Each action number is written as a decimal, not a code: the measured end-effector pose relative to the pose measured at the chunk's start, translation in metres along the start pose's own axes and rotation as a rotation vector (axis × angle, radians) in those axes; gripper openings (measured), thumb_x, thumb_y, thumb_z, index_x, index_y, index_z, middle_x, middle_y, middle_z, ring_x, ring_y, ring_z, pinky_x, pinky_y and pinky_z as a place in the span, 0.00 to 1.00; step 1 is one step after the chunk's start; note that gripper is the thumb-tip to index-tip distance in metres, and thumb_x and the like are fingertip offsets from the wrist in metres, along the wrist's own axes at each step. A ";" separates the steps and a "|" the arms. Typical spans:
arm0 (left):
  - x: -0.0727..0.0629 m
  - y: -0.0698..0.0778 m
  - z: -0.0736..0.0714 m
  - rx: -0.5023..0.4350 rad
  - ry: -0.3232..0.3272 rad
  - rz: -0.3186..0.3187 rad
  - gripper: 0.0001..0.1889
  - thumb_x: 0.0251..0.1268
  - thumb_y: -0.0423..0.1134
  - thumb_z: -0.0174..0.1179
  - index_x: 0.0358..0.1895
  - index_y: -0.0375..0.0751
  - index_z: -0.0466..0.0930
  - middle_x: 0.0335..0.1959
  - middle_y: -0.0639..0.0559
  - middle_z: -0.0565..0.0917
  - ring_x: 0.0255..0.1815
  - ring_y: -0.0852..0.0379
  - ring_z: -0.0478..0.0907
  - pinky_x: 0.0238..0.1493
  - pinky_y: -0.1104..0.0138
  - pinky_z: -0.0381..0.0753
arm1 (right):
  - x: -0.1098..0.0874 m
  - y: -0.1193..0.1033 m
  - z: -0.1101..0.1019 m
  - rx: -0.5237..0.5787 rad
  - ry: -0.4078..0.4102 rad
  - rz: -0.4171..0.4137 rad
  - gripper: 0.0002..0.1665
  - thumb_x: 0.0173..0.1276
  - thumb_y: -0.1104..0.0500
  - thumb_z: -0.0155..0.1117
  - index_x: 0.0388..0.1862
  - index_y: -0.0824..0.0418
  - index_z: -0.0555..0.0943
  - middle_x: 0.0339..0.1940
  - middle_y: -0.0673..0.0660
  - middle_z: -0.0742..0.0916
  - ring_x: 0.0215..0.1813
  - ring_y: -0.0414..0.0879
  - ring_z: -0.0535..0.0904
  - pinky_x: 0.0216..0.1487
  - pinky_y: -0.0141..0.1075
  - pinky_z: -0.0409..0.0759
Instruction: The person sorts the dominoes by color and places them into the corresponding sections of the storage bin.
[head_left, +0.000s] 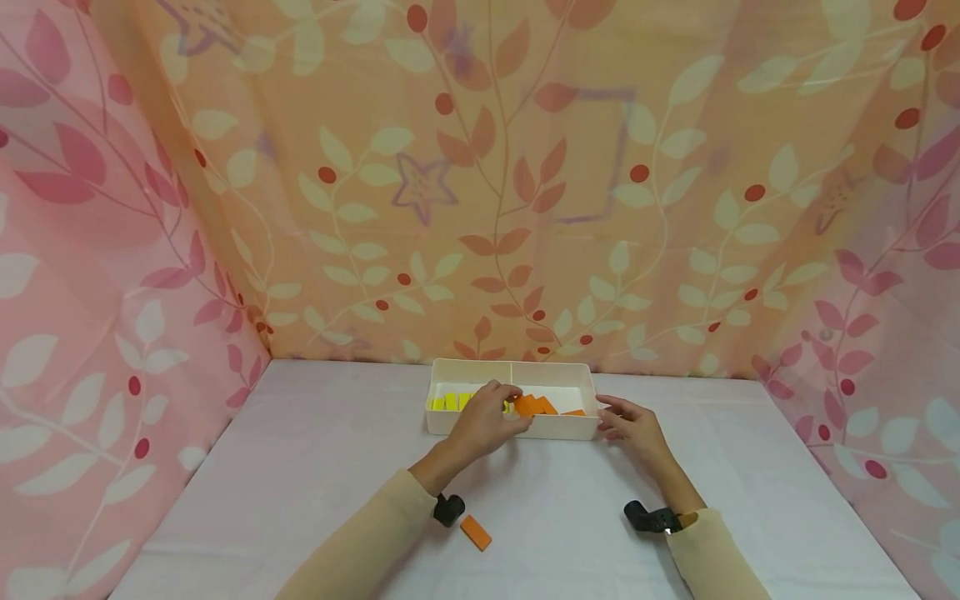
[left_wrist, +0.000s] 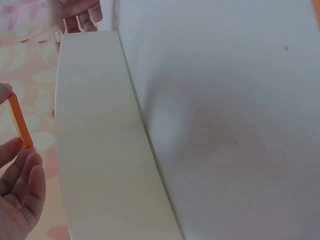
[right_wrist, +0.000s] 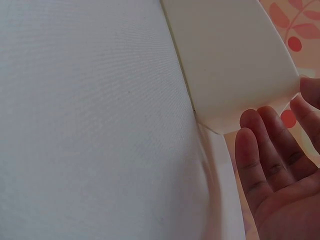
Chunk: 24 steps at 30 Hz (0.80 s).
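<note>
A white two-compartment box (head_left: 558, 428) stands at the back of the table. My left hand (head_left: 486, 421) is over its front wall, pinching an orange block (left_wrist: 21, 120) between thumb and finger. More orange blocks (head_left: 534, 405) lie in the right compartment, partly overlapping. Yellow blocks (head_left: 451, 402) stand in a row in the left compartment, some hidden behind the left hand. My right hand (head_left: 634, 427) is at the box's right end, its fairly straight fingers (right_wrist: 272, 150) touching the end wall.
One orange block (head_left: 476, 532) lies on the white tablecloth (head_left: 555, 517) near the left wrist. Black wrist cameras (head_left: 448, 510) are strapped on both wrists. Patterned curtains (head_left: 480, 275) enclose the back and sides of the table.
</note>
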<state>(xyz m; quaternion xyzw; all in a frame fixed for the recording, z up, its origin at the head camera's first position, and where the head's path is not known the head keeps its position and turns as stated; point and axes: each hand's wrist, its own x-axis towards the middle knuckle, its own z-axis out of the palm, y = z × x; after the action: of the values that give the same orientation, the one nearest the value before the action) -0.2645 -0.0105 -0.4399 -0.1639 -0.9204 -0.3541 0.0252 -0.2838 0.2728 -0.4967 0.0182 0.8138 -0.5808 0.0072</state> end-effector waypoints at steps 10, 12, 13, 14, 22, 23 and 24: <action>0.019 0.007 0.007 0.015 -0.016 0.009 0.23 0.58 0.48 0.67 0.55 0.44 0.80 0.47 0.50 0.80 0.41 0.59 0.74 0.44 0.72 0.77 | 0.000 -0.001 0.000 -0.016 -0.003 -0.002 0.28 0.71 0.53 0.62 0.66 0.63 0.74 0.38 0.54 0.83 0.36 0.39 0.83 0.37 0.31 0.83; 0.022 0.008 0.010 -0.013 -0.014 -0.009 0.23 0.58 0.48 0.67 0.56 0.44 0.80 0.47 0.51 0.80 0.41 0.59 0.74 0.43 0.73 0.77 | 0.000 -0.002 0.000 -0.023 -0.009 -0.001 0.28 0.71 0.53 0.61 0.66 0.63 0.74 0.38 0.55 0.83 0.36 0.39 0.83 0.38 0.31 0.83; 0.023 0.009 0.011 -0.031 -0.014 -0.017 0.22 0.58 0.47 0.67 0.56 0.44 0.80 0.47 0.51 0.80 0.41 0.59 0.74 0.43 0.73 0.77 | 0.000 -0.002 0.000 -0.018 -0.008 -0.001 0.27 0.71 0.54 0.61 0.66 0.63 0.74 0.39 0.56 0.83 0.36 0.40 0.83 0.38 0.31 0.83; 0.024 0.009 0.012 -0.047 -0.013 -0.023 0.22 0.59 0.47 0.67 0.56 0.44 0.80 0.48 0.50 0.80 0.41 0.59 0.74 0.42 0.74 0.77 | -0.001 -0.003 0.000 -0.021 -0.011 -0.002 0.27 0.71 0.54 0.61 0.66 0.63 0.74 0.39 0.56 0.83 0.36 0.39 0.83 0.38 0.32 0.84; 0.034 0.012 0.019 -0.184 -0.020 -0.077 0.22 0.60 0.46 0.67 0.55 0.40 0.79 0.47 0.48 0.79 0.43 0.57 0.75 0.43 0.71 0.79 | 0.000 -0.004 -0.001 -0.012 -0.010 0.002 0.26 0.71 0.55 0.61 0.65 0.64 0.74 0.38 0.54 0.82 0.35 0.38 0.83 0.37 0.31 0.83; 0.035 0.012 0.021 -0.207 -0.024 -0.091 0.22 0.60 0.46 0.68 0.55 0.40 0.79 0.46 0.48 0.79 0.43 0.57 0.75 0.43 0.71 0.79 | 0.000 -0.004 -0.001 -0.008 -0.008 0.006 0.26 0.71 0.55 0.61 0.65 0.64 0.74 0.37 0.54 0.82 0.35 0.38 0.83 0.37 0.31 0.83; 0.036 0.012 0.023 -0.229 -0.025 -0.104 0.22 0.60 0.46 0.68 0.55 0.40 0.79 0.46 0.48 0.79 0.43 0.57 0.75 0.42 0.71 0.80 | 0.000 -0.003 0.000 -0.004 -0.007 0.008 0.26 0.71 0.56 0.61 0.65 0.64 0.74 0.37 0.53 0.82 0.35 0.38 0.83 0.37 0.31 0.83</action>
<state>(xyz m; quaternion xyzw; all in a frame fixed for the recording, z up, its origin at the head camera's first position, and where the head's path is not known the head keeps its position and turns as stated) -0.2928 0.0231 -0.4431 -0.1221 -0.8813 -0.4558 -0.0237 -0.2840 0.2720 -0.4935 0.0192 0.8149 -0.5792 0.0123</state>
